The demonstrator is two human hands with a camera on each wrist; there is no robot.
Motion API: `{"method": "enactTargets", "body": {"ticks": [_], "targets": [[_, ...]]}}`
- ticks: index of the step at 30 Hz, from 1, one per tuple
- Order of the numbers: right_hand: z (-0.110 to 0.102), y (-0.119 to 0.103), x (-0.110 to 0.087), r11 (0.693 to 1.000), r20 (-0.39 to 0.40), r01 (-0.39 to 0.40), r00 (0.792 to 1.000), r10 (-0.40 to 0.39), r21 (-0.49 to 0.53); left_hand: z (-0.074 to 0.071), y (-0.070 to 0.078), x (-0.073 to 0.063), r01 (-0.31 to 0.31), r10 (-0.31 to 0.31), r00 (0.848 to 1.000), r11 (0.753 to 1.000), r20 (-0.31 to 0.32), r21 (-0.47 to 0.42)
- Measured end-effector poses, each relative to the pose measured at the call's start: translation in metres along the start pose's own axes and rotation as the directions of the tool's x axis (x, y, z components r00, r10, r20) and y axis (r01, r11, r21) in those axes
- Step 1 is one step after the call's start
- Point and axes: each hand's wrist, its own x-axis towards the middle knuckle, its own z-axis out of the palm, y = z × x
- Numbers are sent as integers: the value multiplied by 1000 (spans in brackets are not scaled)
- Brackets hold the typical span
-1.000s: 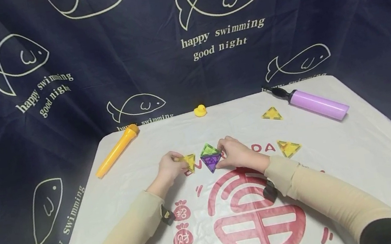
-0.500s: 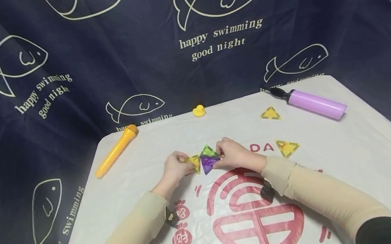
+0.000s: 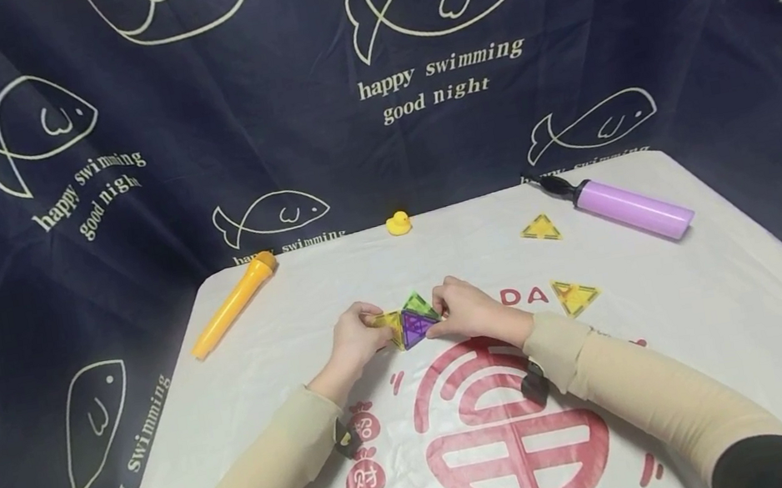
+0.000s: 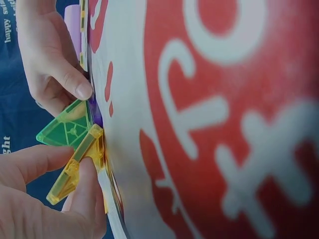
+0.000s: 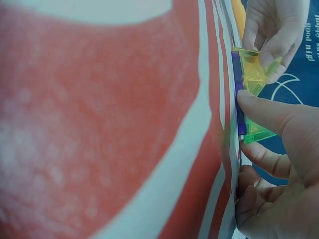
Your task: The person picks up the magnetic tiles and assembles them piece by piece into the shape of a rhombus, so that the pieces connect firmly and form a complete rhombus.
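Note:
My left hand (image 3: 358, 340) pinches a yellow triangular magnetic tile (image 4: 75, 172) between thumb and fingers, tilted up off the table. One edge of it meets the left side of a purple triangular tile (image 3: 416, 327), which lies low at the tabletop. A green triangular tile (image 4: 67, 127) slants upward behind the purple one. From the right, my right hand (image 3: 467, 308) holds the purple and green pair, its thumb (image 5: 264, 110) pressing on the purple tile. The other right fingers curl at the far side, partly hidden by the palm in the head view.
Two loose yellow triangular tiles, a nearer one (image 3: 577, 296) and a farther one (image 3: 541, 228), lie to the right. A purple hand pump (image 3: 632, 208) rests at back right, an orange toy microphone (image 3: 235, 305) at left. A yellow rubber duck (image 3: 399, 223) sits at the table's back edge.
My left hand has moved right, bringing the yellow tile from apart up against the purple tile. The purple and green pair has turned slightly under my right hand, which shifted a little left.

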Motion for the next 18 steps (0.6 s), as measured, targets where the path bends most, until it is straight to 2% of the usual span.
{"method": "enactTargets", "body": {"ticks": [8, 18], "targets": [[-1, 0, -1, 1000, 4, 4, 1000, -4, -1, 5, 2, 1, -70, 69, 997, 996, 22, 51], [0, 2, 1, 1000, 15, -3, 1000, 3, 0, 9, 4, 3, -69, 67, 996, 997, 61, 24]]}}
